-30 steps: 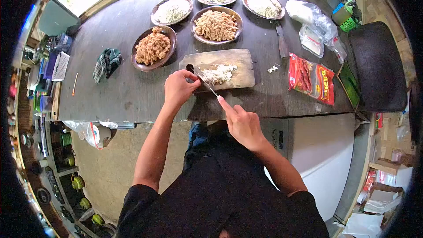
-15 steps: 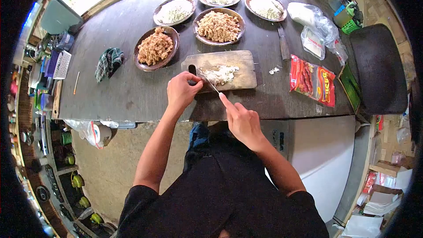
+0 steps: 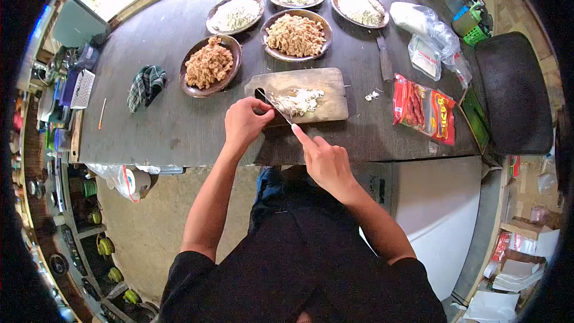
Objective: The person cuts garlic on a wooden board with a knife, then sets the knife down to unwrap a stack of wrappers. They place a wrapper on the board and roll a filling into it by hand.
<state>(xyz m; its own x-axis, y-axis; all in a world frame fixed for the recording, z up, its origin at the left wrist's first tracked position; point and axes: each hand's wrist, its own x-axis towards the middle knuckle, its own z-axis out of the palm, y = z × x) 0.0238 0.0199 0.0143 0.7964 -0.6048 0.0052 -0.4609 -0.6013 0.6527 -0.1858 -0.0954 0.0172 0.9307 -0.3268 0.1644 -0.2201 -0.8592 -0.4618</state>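
Note:
A wooden cutting board [image 3: 335,81] lies near the table's front edge, with a heap of chopped, pale shreds [image 3: 304,101] on it. My right hand [image 3: 329,164] is closed round the handle of a knife [image 3: 282,112], forefinger stretched along it. The blade slants up and left across the board, at the left side of the heap. My left hand [image 3: 245,122] is at the board's lower left corner, fingertips pinched together close to the blade. What they hold, if anything, is hidden.
Dark plates of brown, crumbly food [image 3: 209,67] and pale shreds [image 3: 239,15] stand behind the board. Rightward lie another knife [image 3: 385,63], a red sausage packet [image 3: 423,110], plastic bags [image 3: 424,48] and small white scraps [image 3: 372,96]. A checked cloth [image 3: 146,88] lies left.
My right hand and the knife have shifted slightly left, bringing the blade closer to my left fingertips. My left hand has barely moved.

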